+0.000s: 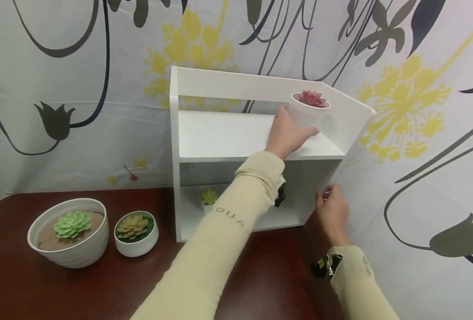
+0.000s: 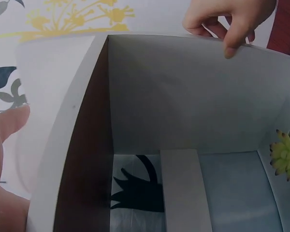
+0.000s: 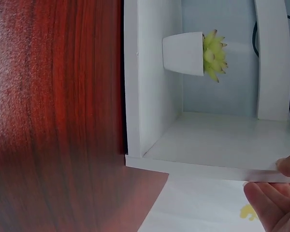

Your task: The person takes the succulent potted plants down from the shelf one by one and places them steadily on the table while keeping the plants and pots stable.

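My left hand (image 1: 290, 133) grips a white pot holding a red succulent (image 1: 313, 99), over the right end of the upper level of a white two-level shelf (image 1: 228, 133). In the left wrist view, part of this hand (image 2: 7, 140) shows beside the shelf's front edge. Lower down, my right hand (image 1: 333, 213) pinches the front edge of the shelf's right side panel. The right wrist view has its thumb (image 3: 289, 165) on the inner face and the fingers (image 3: 273, 200) outside. A small white pot with a green succulent (image 3: 183, 53) stands in the lower compartment, partly hidden by my left sleeve in the head view.
On the dark red wooden table (image 1: 140, 284), left of the shelf, stand a large white pot with a pale green succulent (image 1: 69, 233) and a smaller white bowl with a yellowish succulent (image 1: 136, 234). A flower-patterned curtain (image 1: 132, 89) hangs close behind and to the right.
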Action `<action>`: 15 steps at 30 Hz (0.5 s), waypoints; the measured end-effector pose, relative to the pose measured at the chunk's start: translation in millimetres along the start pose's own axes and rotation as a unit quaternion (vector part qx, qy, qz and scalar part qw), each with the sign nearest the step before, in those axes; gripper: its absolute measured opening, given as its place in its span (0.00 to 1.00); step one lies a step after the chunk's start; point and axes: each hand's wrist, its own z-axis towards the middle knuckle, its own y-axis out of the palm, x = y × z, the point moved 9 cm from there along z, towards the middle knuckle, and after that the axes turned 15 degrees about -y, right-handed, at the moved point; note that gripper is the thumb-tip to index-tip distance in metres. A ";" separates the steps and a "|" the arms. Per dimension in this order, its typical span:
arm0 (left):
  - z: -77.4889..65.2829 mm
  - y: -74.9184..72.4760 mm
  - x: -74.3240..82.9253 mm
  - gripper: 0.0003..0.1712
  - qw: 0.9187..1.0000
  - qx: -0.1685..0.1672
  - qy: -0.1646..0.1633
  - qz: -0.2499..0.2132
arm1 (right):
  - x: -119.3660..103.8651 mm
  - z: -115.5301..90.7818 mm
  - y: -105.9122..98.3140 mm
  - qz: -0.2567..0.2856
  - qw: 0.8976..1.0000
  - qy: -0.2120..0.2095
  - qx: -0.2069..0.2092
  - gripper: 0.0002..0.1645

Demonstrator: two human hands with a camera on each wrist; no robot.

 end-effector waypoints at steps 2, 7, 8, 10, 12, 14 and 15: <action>2.4 0.8 0.7 0.55 1.000 0.010 0.001 0.005 | -3.3 1.4 2.1 0.002 1.000 -0.003 -0.006 0.12; 5.2 0.0 0.8 0.53 0.999 0.039 0.000 0.021 | -6.9 2.5 5.4 -0.002 1.000 -0.006 -0.008 0.12; 5.6 1.1 1.3 0.52 0.999 0.044 0.000 0.027 | -6.3 2.4 4.8 -0.005 1.000 -0.004 -0.005 0.12; 6.1 3.8 2.1 0.51 0.998 0.055 -0.003 0.041 | -5.0 1.5 3.2 -0.010 1.000 0.001 -0.004 0.12; 7.0 5.8 2.8 0.49 0.996 0.069 -0.009 0.054 | -3.2 0.9 1.9 -0.014 1.000 0.005 -0.008 0.12; 6.9 6.5 2.9 0.47 0.995 0.082 -0.017 0.055 | -1.2 0.4 0.8 -0.013 1.000 0.006 -0.016 0.13; 6.6 7.6 3.2 0.47 0.995 0.085 -0.019 0.054 | 0.2 -0.5 -0.9 -0.014 1.000 0.009 -0.017 0.13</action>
